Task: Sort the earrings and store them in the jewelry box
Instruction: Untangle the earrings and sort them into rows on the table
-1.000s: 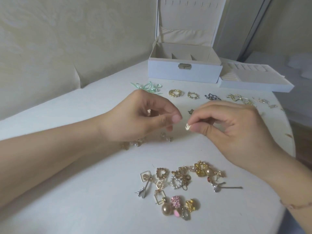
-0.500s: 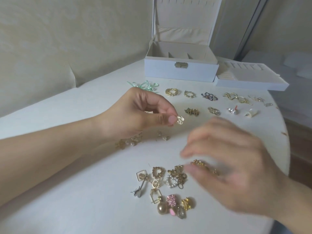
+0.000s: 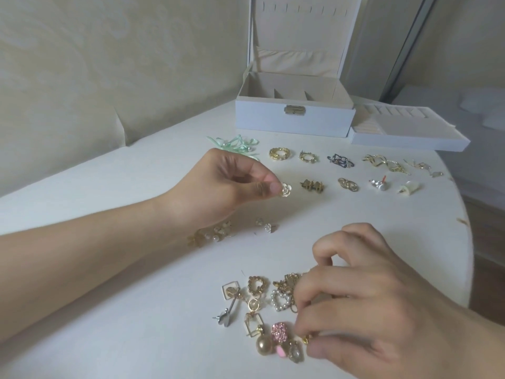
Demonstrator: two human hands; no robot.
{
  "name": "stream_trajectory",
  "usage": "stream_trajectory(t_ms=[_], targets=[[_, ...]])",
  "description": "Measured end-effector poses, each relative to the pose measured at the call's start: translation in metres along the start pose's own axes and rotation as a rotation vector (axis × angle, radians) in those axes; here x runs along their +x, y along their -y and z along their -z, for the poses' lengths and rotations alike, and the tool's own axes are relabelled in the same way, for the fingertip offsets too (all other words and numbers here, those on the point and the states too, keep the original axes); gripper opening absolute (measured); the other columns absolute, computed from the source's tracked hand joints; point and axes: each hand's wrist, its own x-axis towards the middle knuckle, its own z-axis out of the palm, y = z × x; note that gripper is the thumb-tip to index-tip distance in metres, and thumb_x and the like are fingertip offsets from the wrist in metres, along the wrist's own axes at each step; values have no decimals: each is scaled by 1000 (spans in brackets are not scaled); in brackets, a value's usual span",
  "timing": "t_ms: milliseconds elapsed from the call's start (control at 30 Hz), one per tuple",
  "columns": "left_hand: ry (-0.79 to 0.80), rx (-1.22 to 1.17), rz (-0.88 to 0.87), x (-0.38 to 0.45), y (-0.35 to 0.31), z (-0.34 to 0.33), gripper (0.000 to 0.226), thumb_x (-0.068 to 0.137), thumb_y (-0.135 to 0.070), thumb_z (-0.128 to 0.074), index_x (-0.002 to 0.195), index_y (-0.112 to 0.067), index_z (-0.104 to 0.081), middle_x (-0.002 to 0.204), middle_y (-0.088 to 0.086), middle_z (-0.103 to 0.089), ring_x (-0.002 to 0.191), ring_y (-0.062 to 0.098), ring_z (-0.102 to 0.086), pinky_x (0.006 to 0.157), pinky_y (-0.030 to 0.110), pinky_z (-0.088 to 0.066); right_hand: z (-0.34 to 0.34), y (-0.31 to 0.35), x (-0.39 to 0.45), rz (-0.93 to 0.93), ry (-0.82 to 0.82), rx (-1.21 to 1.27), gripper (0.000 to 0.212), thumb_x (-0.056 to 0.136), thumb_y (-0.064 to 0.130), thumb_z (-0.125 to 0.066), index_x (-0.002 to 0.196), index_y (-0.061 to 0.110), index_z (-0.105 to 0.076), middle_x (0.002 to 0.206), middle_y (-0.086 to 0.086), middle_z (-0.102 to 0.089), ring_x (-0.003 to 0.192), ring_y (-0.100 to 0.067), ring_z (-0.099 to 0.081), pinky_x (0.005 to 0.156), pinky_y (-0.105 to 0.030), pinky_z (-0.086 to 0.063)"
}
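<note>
White table (image 3: 109, 187), open jewelry box (image 3: 293, 124), compartments bare

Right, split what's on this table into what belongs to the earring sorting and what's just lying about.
Part of the job:
- white flower earring, pinched by the left hand
- unsorted earring pile, right hand reaching into it
- sorted pairs in rows
- open jewelry box
- removable tray beside the box

Just lying about:
- white tablecloth
- wall
</note>
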Motion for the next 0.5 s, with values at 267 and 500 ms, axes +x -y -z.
stream_trajectory(t_ms=[267, 500], targets=[[105, 354, -108, -5, -7, -2, 13, 83, -19, -78, 74, -27, -73, 48, -19, -50, 49, 8, -31, 50, 19, -30, -5, -1, 5, -37, 3, -34, 17, 91, 45, -55, 82, 38, -68, 87, 22, -56, 92, -13, -41, 80, -37, -33], [282, 599, -58, 10, -7, -14, 9, 81, -24, -79, 77, -31, -77, 79, -18, -65, 71, 8, -56, 63, 18, -44, 20, -50, -2, -574, -184, 370, 14, 84, 42, -60, 76, 38, -70, 86, 22, -65, 88, -9, -53, 82, -20, -39]])
